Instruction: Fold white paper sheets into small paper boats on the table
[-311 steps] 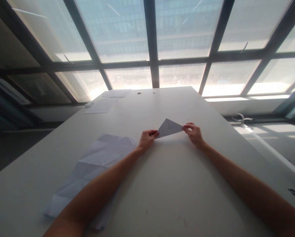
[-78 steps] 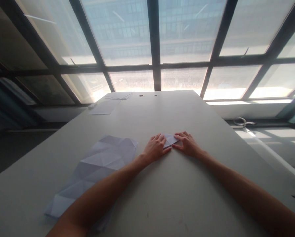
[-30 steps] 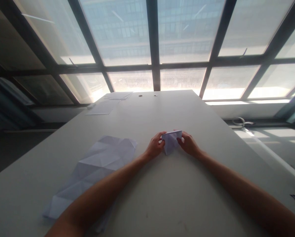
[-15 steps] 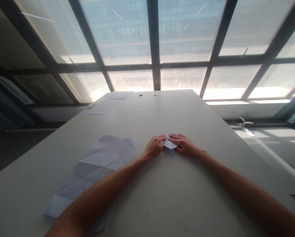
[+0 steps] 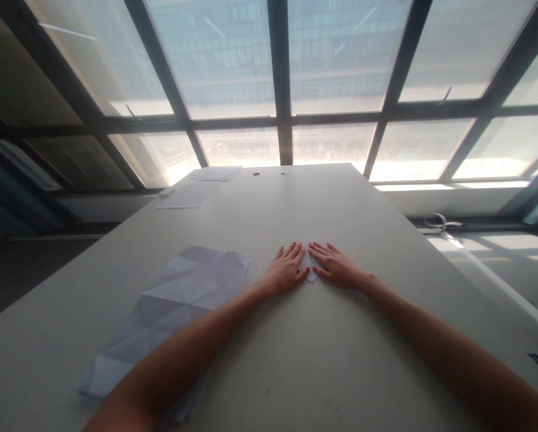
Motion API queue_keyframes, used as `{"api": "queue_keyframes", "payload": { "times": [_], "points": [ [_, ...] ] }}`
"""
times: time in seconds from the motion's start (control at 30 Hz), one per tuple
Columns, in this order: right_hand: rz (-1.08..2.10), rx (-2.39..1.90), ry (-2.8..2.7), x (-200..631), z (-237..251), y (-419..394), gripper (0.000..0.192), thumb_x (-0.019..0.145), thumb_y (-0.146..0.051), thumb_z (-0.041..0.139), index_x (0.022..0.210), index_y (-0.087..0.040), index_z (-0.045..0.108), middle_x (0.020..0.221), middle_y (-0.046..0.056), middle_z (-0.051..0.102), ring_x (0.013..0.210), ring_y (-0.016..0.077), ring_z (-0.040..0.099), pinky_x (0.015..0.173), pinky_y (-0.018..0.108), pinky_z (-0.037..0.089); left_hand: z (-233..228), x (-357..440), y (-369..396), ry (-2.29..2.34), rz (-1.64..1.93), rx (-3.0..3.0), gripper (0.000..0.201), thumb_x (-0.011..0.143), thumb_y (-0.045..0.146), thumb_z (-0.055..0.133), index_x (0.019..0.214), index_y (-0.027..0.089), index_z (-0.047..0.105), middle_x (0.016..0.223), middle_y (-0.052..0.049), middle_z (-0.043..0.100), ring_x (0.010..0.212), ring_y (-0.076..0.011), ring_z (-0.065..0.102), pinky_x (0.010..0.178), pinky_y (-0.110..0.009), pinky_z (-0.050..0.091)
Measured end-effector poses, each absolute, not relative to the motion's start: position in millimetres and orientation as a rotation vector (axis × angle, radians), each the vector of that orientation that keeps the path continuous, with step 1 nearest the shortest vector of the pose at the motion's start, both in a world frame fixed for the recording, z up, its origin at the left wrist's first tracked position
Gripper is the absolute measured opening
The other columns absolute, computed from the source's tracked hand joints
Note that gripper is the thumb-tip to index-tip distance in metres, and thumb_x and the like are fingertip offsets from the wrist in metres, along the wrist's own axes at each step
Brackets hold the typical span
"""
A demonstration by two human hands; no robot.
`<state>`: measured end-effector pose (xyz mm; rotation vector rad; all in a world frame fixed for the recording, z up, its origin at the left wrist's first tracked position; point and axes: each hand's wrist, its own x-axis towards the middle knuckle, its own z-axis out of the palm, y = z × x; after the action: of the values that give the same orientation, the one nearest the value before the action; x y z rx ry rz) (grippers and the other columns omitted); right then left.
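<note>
A small folded piece of white paper (image 5: 311, 275) lies on the white table, mostly covered by my two hands. My left hand (image 5: 286, 269) rests flat on its left side, fingers stretched forward and thumb pointing inward. On the right side my right hand (image 5: 336, 266) lies flat as well, with its fingers spread and thumb near the paper's middle. Between the hands a narrow strip of the paper shows, with a line down its centre and a blunt tip towards me. To the left, a large creased sheet of paper (image 5: 179, 300) lies partly under my left forearm.
Flat white sheets (image 5: 181, 196) lie at the table's far left corner. A round hole (image 5: 256, 174) shows near the table's (image 5: 269, 222) far edge. Beyond stand large windows (image 5: 233, 60) with dark frames. A whitish cable-like coil (image 5: 437, 222) is off the table's right side.
The raised paper flap now lies flat. My left hand has opened from a bent grip and spread flat on the paper. My right hand has pressed down beside it.
</note>
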<state>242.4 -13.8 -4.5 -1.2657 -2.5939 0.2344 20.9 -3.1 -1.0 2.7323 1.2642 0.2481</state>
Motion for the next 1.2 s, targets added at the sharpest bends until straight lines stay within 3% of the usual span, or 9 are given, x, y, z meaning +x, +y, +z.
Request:
{"api": "queue_keyframes", "payload": {
  "times": [0.17,0.43,0.6,0.8,1.2],
  "points": [
    [0.203,-1.394,-2.523,240,-8,-14,0.062,0.097,-0.037,0.034,0.153,-0.011,0.025,0.158,0.014,0.023,0.147,0.0252,0.019,0.118,0.052,0.014,2,19,-5,1.099,0.229,2.795,0.065,0.100,0.051,0.028,0.155,0.020,0.017,0.161,-0.008,0.016,0.150,-0.0230,0.007,0.119,-0.048,0.000],
    [0.267,-1.219,-2.554,242,-3,-17,0.063,0.096,-0.038,0.042,0.154,-0.020,0.025,0.157,0.010,0.028,0.146,0.0242,0.022,0.119,0.051,0.013,3,20,-6,1.128,0.395,2.723,0.057,0.097,0.046,0.039,0.149,0.023,0.033,0.154,-0.009,0.037,0.145,-0.0220,0.026,0.120,-0.044,0.006],
    [0.268,-1.161,-2.571,243,-1,-19,0.068,0.096,-0.044,0.044,0.155,-0.019,0.021,0.158,0.010,0.027,0.146,0.0243,0.021,0.119,0.051,0.013,-1,20,-3,1.123,0.326,2.731,0.069,0.097,0.055,0.036,0.154,0.018,0.022,0.159,-0.010,0.025,0.148,-0.0240,0.016,0.120,-0.043,0.008],
    [0.220,-1.260,-2.570,240,-8,-17,0.061,0.101,-0.042,0.029,0.155,-0.018,0.018,0.159,0.010,0.022,0.147,0.0240,0.018,0.119,0.053,0.009,-2,19,-2,1.122,0.254,2.766,0.075,0.097,0.060,0.028,0.156,0.017,0.012,0.161,-0.010,0.016,0.149,-0.0246,0.009,0.119,-0.043,0.006],
    [0.184,-1.666,-2.278,250,-34,0,0.060,0.100,-0.045,0.025,0.156,-0.023,0.017,0.160,0.012,0.019,0.148,0.0308,0.011,0.113,0.065,0.004,-3,19,0,1.113,0.242,2.765,0.072,0.096,0.061,0.031,0.155,0.020,0.021,0.161,-0.009,0.017,0.149,-0.0266,0.010,0.119,-0.045,0.006]
  ]
}}
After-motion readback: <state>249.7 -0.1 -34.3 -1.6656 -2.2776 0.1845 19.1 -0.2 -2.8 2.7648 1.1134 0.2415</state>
